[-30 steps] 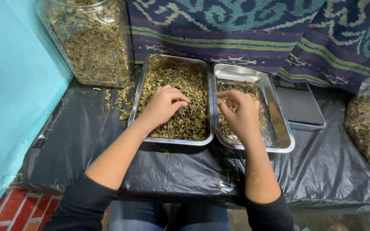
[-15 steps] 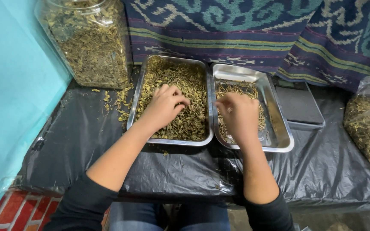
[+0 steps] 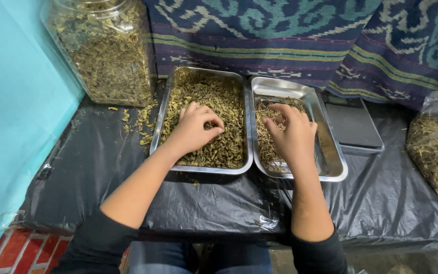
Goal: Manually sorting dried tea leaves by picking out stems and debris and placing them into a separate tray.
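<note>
Black plastic sheeting covers the table (image 3: 102, 167) between a turquoise wall (image 3: 11, 101) and patterned cloth (image 3: 290, 35); left hand (image 3: 194, 129) fingers pinch dried herbs (image 3: 229, 101), right hand (image 3: 294, 134) fingers curl loosely together.

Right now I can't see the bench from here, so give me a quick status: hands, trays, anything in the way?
Left hand fingers curled in the dried herbs of the full tray. Right hand over the sparse tray, pinching stems. Nothing blocking either hand.
</note>
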